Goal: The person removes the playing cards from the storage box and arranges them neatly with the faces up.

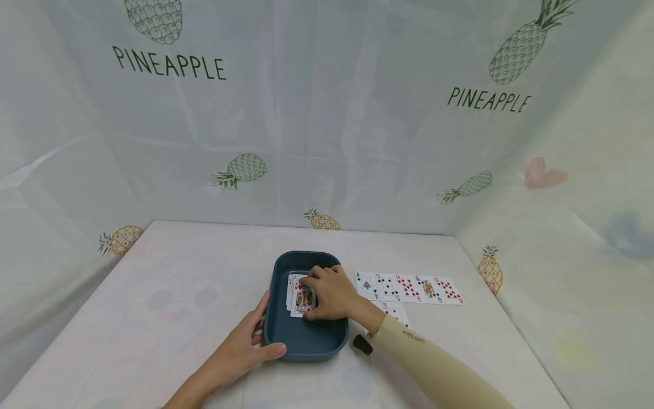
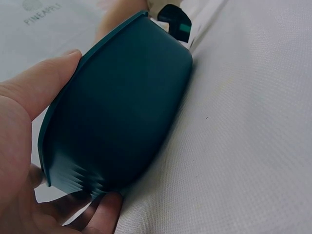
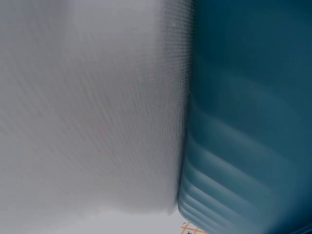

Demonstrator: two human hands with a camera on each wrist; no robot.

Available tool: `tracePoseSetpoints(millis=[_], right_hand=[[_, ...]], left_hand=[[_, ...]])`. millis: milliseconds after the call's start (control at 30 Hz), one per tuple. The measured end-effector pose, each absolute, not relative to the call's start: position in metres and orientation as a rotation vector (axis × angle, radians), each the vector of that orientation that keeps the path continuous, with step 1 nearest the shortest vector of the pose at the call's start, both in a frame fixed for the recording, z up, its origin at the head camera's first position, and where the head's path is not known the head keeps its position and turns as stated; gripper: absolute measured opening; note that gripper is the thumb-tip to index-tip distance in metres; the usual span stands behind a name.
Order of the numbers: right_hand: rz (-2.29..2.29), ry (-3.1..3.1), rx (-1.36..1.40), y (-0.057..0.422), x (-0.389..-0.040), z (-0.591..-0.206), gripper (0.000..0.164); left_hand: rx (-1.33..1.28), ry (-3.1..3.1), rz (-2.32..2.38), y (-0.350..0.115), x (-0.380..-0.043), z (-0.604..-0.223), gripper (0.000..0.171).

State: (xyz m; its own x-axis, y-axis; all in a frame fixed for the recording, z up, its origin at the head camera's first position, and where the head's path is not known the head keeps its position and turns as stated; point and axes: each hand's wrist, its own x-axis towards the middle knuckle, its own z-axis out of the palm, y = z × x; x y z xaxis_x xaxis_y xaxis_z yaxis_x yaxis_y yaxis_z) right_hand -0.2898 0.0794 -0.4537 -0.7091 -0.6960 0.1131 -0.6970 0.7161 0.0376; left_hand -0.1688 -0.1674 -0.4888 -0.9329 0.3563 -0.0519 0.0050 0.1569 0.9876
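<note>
A dark teal tray (image 1: 306, 341) sits on the table with overlapping playing cards (image 1: 302, 301) inside, a red-marked face card on top. My left hand (image 1: 240, 343) grips the tray's near left corner, thumb at the rim. The left wrist view has those fingers curled against the outer wall of the tray (image 2: 122, 102). Reaching in over the right rim, my right hand (image 1: 332, 292) holds the cards between bent fingers at their far edge and thumb at the near edge. In the right wrist view only the tray's ribbed outer wall (image 3: 234, 146) shows, the hand out of sight.
Right of the tray, a row of face-up playing cards (image 1: 409, 288) runs sideways, an ace of spades at its left end. A red three card (image 1: 394, 311) lies nearer, partly hidden by my right forearm. A printed cloth wall (image 1: 327, 125) rises behind the table.
</note>
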Motion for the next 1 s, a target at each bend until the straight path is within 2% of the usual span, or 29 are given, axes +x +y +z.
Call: tracePoseSetpoints(millis=[267, 533, 1000], right_hand=[[-0.156, -2.803, 1.202, 0.079, -0.287, -0.447, 0.068], [-0.238, -2.811, 1.263, 0.080, -0.286, -0.446, 0.071], [-0.063, -2.992, 1.261, 0.074, -0.294, -0.432, 0.077]], left_hand=[[0.354, 2.163, 1.845, -0.167, -0.169, -0.487, 0.108], [0.344, 2.168, 1.844, -0.167, -0.169, -0.488, 0.109], [0.341, 2.193, 1.831, -0.167, -0.168, -0.488, 0.109]])
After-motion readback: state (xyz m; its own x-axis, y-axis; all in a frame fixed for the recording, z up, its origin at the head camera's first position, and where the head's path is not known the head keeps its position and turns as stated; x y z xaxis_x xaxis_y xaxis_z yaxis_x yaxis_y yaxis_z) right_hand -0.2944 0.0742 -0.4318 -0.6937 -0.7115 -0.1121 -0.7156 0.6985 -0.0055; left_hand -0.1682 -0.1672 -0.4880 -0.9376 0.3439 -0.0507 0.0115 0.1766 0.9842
